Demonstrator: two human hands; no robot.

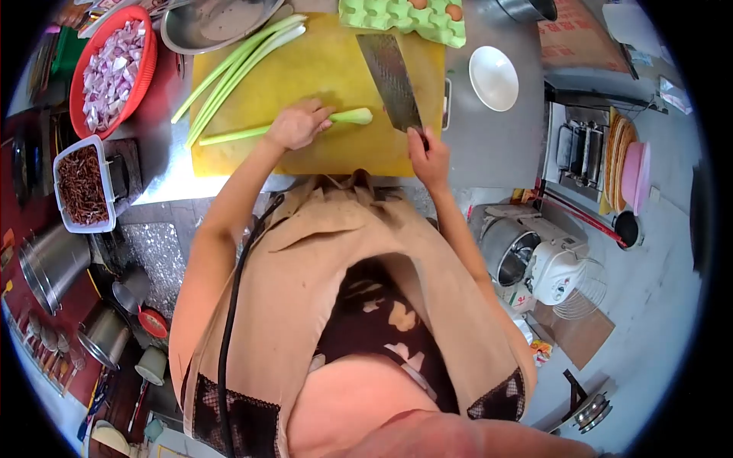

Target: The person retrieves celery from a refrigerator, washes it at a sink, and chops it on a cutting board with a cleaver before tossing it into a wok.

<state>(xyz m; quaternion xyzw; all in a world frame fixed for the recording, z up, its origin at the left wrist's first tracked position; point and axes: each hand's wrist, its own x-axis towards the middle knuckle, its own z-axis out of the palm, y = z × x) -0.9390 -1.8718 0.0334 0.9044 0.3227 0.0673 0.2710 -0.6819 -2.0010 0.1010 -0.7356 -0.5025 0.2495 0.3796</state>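
On the yellow cutting board (pixel 252 160) lies a single green onion stalk (pixel 353 116), its thick pale end pointing right. Across the middle of this stalk, my left hand (pixel 298 124) is closed, fingers bent and held together, hiding part of it. My right hand (pixel 429 160) grips the handle of a cleaver (pixel 389 80). The broad, wet-looking blade points up and away over the board's right side, apart from the stalk. More green onion stalks (pixel 237 76) lie together on the board's upper left.
A red basket of chopped purple onion (pixel 114 76), a metal bowl (pixel 217 23) and a tub of dark brown strips (pixel 84 183) stand left. A green egg tray (pixel 405 19) overlaps the board's far edge. Right are a white bowl (pixel 493 79) and, lower, a mixer (pixel 550 271).
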